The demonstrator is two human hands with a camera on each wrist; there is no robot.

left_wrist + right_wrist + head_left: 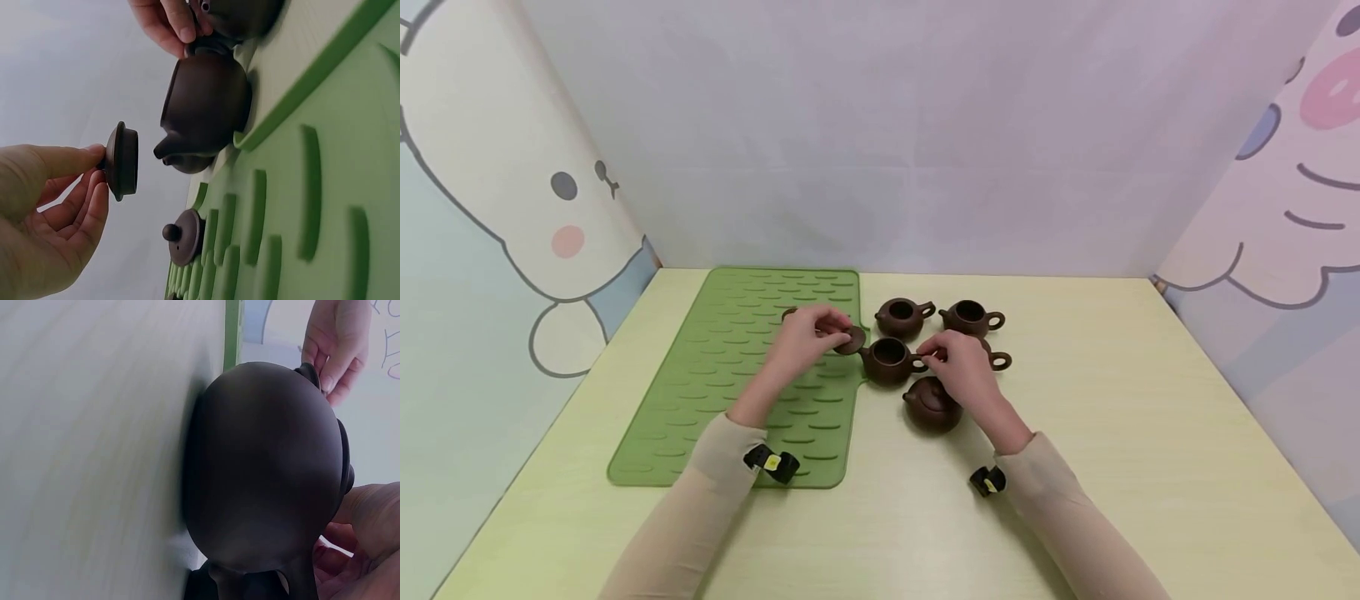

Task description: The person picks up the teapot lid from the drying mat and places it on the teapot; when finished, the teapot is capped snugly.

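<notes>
My left hand [808, 337] pinches a dark brown teapot lid [122, 161] by its knob, above the green mat's right edge. In the left wrist view the lid is tipped on its side relative to that camera, apart from the uncovered teapot [889, 363]. That teapot stands with its spout toward my left hand and its handle to the right. My right hand [961, 364] holds the handle between thumb and fingers. Just in front, below my right hand, stands a teapot with its lid on [931, 408]; it fills much of the right wrist view.
Two more uncovered teapots stand behind, one at centre [900, 319] and one farther right [968, 318]. Another teapot is mostly hidden behind my right hand, its handle [1001, 361] showing. On the green mat [730, 417] lies a loose lid [187, 239]. A pale wall closes off the back.
</notes>
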